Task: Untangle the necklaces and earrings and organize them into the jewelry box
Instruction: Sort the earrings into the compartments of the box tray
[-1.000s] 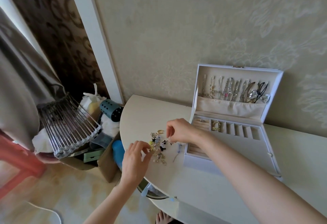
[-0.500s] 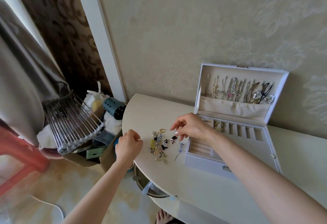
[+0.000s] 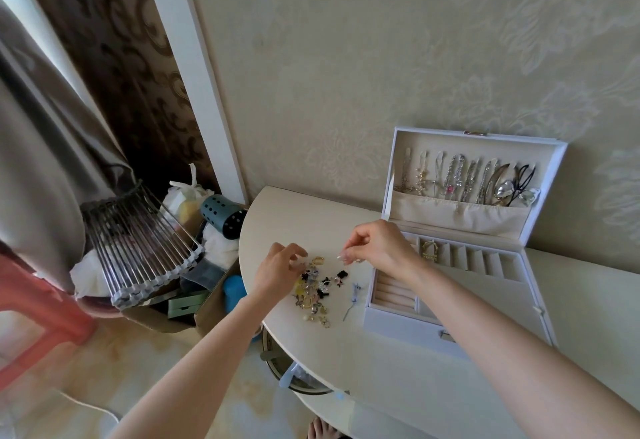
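- Earrings: one loose pile on table, left of one open jewelry box.
- Left hand: fingers curled at pile's edge; hold unclear.
- Right hand pinches seemingly one small earring.

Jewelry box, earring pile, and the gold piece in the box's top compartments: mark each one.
jewelry box [image 3: 391, 322], head view, on its white front wall.
earring pile [image 3: 313, 291], head view, on the middle of the heap.
gold piece [image 3: 429, 249], head view, on its middle, inside the compartment.
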{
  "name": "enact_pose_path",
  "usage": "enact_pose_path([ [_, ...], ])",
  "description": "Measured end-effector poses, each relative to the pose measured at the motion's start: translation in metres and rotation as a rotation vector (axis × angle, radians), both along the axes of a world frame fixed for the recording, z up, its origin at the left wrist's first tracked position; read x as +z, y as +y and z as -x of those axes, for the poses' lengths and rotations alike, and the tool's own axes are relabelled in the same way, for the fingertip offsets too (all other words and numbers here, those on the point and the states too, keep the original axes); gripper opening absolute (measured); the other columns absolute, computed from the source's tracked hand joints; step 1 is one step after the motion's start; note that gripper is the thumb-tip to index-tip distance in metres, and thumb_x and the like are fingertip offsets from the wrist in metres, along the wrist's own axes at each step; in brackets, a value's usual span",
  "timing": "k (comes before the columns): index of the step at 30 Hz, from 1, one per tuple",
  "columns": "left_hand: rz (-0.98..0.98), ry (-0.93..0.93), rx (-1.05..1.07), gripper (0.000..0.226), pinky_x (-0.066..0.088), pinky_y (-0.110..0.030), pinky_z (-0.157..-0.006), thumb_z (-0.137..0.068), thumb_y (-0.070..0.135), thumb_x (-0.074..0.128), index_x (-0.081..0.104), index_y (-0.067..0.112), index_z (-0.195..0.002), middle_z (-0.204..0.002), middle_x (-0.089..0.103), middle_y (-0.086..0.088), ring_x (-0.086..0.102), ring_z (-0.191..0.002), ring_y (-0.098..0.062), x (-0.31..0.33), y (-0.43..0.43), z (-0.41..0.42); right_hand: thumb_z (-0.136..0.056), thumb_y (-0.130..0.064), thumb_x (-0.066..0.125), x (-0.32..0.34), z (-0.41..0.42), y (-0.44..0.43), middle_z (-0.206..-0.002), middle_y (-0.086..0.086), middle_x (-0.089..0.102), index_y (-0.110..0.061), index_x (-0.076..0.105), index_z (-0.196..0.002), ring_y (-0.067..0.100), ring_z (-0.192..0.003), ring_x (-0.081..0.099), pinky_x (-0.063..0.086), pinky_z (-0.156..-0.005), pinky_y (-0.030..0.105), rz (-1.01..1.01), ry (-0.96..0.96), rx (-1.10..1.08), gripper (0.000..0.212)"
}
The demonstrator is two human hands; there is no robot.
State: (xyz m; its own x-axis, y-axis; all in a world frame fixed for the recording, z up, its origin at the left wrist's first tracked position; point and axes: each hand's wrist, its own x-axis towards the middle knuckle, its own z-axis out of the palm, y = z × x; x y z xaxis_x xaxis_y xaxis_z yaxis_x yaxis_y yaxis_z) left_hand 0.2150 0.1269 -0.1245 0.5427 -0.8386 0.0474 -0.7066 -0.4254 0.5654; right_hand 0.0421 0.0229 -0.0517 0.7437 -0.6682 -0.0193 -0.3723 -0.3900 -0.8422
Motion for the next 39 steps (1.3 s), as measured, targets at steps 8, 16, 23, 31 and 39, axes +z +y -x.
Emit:
enact_pose_path([
  [8,0.028,0.025,0.082,0.010,0.042,-0.029,-0.071,-0.086,0.010,0.062,0.059,0.015,-0.079,-0.091,0.055,-0.001,0.054,-0.083,-0.020,-0.005,-0.002,-0.018,-0.071,-0.008,0.079,0.001,0.011,-0.008,-0.066,0.003,0.069,-0.005,0.073,-0.075,0.009,-0.056,0.058,0.049,-0.056,0.019,-0.002,-0.064,-0.098,0.008],
  [16,0.016,0.085,0.083,0.002,0.045,-0.026,-0.067,-0.089,0.014,0.059,0.060,0.014,-0.087,-0.088,0.066,-0.002,0.059,-0.084,-0.019,-0.006,-0.001,-0.019,-0.073,-0.002,0.077,0.005,0.010,-0.007,-0.066,0.003,0.067,0.001,0.071,-0.080,0.002,-0.054,0.058,0.047,-0.052,0.011,-0.019,-0.081,-0.088,0.010],
  [23,-0.001,0.055,0.149,0.006,0.043,-0.029,-0.067,-0.089,0.013,0.057,0.060,0.010,-0.093,-0.094,0.065,-0.007,0.055,-0.081,-0.017,-0.007,-0.006,-0.021,-0.075,0.002,0.072,0.002,0.013,-0.010,-0.058,0.007,0.063,-0.001,0.066,-0.078,0.008,-0.044,0.055,0.044,-0.040,0.018,-0.093,-0.075,-0.124,0.007],
  [31,0.017,-0.221,-0.130,0.011,0.029,-0.021,-0.073,-0.082,0.025,0.068,0.064,0.025,-0.093,-0.098,0.046,0.009,0.039,-0.090,-0.008,-0.002,-0.002,-0.010,-0.078,0.002,0.070,0.001,0.013,-0.011,-0.061,0.007,0.062,-0.007,0.065,-0.077,0.008,-0.045,0.057,0.046,-0.042,0.019,-0.112,-0.063,-0.120,0.010],
  [39,-0.073,-0.376,-0.191,0.017,0.029,-0.021,-0.082,-0.087,0.032,0.060,0.064,0.022,-0.100,-0.112,0.049,0.006,0.041,-0.103,-0.013,-0.002,-0.009,-0.003,-0.079,0.003,0.067,0.003,0.014,-0.009,-0.061,0.007,0.062,-0.003,0.066,-0.080,0.010,-0.047,0.056,0.048,-0.043,0.019,-0.101,-0.083,-0.123,0.006],
])
